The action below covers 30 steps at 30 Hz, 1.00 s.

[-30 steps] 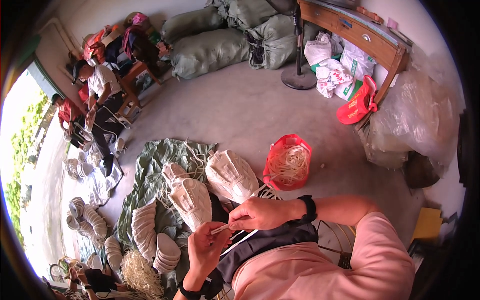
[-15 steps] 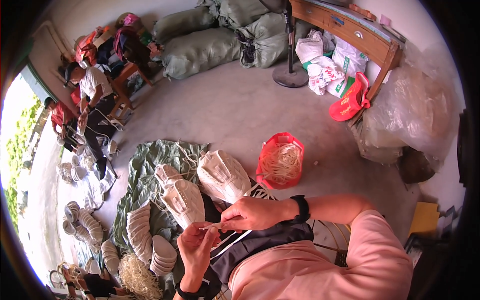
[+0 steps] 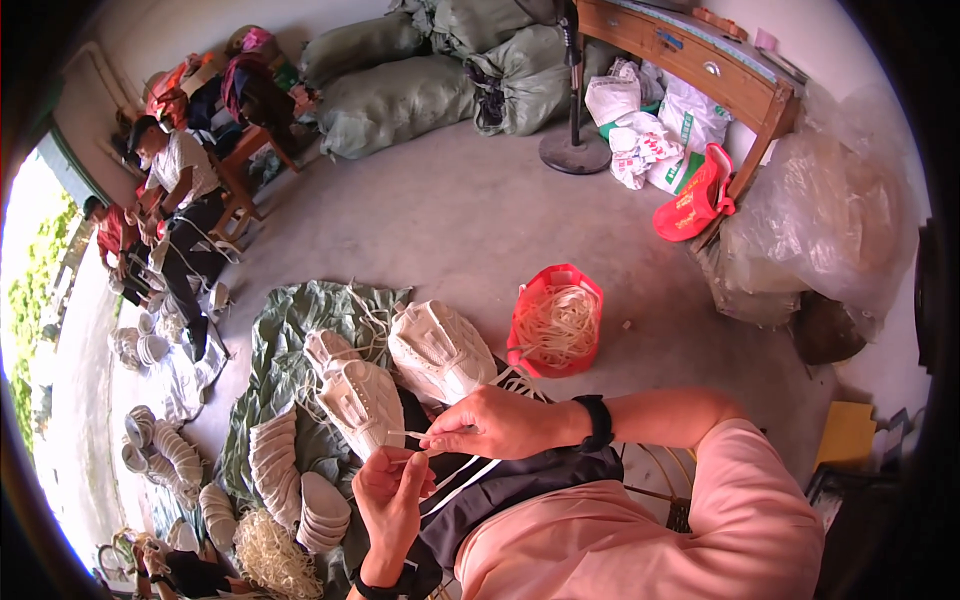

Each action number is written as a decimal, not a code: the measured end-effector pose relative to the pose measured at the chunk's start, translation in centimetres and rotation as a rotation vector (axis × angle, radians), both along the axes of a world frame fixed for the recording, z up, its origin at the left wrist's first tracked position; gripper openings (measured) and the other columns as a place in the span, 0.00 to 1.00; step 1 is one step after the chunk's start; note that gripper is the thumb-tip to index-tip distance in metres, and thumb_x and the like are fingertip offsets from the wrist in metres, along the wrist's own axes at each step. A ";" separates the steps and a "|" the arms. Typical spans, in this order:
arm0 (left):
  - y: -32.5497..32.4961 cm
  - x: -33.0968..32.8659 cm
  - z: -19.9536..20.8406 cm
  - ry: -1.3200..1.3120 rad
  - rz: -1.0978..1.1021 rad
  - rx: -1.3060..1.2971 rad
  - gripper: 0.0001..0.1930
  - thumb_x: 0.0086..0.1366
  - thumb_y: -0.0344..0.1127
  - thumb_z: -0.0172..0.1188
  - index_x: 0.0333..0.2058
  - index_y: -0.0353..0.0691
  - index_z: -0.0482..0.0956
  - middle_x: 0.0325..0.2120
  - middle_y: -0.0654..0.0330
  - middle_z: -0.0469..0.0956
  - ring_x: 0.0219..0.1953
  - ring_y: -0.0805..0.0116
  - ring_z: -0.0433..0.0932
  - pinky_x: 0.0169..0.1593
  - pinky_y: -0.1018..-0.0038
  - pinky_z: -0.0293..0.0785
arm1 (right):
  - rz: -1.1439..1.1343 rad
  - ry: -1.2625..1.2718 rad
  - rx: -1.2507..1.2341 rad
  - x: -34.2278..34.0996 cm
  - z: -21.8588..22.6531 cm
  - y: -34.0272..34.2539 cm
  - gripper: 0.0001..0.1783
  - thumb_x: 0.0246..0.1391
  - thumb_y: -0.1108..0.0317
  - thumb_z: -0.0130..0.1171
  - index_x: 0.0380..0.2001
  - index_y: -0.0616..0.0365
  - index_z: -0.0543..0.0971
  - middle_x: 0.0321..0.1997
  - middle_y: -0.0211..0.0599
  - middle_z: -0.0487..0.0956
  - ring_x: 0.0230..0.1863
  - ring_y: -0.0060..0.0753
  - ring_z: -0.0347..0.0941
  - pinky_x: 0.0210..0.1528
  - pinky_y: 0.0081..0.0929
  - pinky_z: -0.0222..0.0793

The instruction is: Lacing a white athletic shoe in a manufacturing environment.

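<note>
White lace [image 3: 412, 435] pinched near, in fingers of right hand [image 3: 485, 420]; left hand [image 3: 390, 500] held just beside, fingers narrow, grip unclear. Lace could be dropped if pinch is loosened. Farther: pale shoe [image 3: 440, 345]; right, red basket [image 3: 562, 369].

Room around the red lace basket [image 3: 548, 369]
Concrete floor [image 3: 690, 325] opens beyond and right of it; white sneakers [image 3: 440, 345] block its left, the right hand [image 3: 503, 422] (laces [image 3: 517, 381] alongside) its near side.

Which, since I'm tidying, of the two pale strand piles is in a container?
The pile in the red basin; the lower-left pile has no visible container.
</note>
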<state>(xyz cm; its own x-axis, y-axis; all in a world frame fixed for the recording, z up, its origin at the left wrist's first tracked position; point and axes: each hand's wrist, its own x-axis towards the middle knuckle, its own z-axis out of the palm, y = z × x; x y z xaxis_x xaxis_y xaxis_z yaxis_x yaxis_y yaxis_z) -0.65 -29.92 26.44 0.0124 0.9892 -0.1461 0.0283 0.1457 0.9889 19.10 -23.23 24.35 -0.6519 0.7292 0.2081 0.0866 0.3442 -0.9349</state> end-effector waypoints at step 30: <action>-1.8 -5.3 -0.7 0.023 -0.160 0.144 0.09 0.66 0.25 0.61 0.43 0.28 0.76 0.36 0.57 0.81 0.39 0.74 0.81 0.41 0.81 0.76 | 0.088 -0.139 -0.024 -4.8 1.7 -1.8 0.10 0.60 0.69 0.57 0.40 0.61 0.83 0.31 0.39 0.84 0.31 0.27 0.80 0.36 0.27 0.73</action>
